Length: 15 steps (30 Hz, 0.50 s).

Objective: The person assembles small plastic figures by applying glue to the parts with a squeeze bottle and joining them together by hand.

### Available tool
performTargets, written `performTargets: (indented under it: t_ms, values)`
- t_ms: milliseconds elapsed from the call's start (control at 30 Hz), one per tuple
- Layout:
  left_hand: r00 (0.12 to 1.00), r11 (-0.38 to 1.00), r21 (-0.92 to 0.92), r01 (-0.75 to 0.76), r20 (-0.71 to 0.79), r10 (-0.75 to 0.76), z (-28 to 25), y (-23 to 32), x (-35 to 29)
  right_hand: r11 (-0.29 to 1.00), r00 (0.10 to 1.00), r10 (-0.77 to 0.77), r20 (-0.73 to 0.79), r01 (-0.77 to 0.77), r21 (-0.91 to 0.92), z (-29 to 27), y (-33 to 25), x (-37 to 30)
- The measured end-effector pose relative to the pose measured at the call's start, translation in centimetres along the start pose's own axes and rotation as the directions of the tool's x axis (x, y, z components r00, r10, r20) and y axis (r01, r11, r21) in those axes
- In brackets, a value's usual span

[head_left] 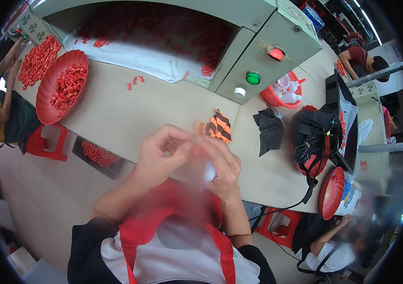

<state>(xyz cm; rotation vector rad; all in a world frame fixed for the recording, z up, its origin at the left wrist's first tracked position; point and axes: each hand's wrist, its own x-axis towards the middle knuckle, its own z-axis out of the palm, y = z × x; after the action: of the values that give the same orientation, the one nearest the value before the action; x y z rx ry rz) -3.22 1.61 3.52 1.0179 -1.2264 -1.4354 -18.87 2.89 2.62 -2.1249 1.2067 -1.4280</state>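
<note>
Pale beige table: open lane between shallow red plastic bowl, left end, and orange-and-brown patterned cloth, centre; a few small glossy red pieces lie toward its far side. Pale green metal housing walls the far edge. Rightward, flat black cloth, then bulky black bag, obstruct.

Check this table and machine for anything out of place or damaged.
A few small red pieces lie loose on the table, outside the red bowl, perhaps dropped. Ragged, tape-like scraps cling around the red button on the machine, suggesting a makeshift repair.
</note>
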Motion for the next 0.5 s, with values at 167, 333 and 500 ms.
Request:
performTargets:
  t_ms: [167, 333, 500]
  values:
    - [1.0, 1.0, 0.017, -0.009, 0.002, 0.009, 0.06, -0.13, -0.2, 1.0, 1.0, 0.001, 0.001, -0.001, -0.009, -0.13, -0.15, -0.08]
    - [1.0, 0.999, 0.027, -0.027, -0.003, 0.027, 0.05, -0.28, 0.1, 1.0, 1.0, 0.003, -0.003, -0.003, -0.01, -0.01, 0.14, 0.03]
    - [0.999, 0.999, 0.025, -0.045, -0.003, 0.045, 0.42, 0.23, -0.47, 0.997, 1.0, -0.01, 0.009, 0.011, -0.073, -0.9, -0.71, 0.48]
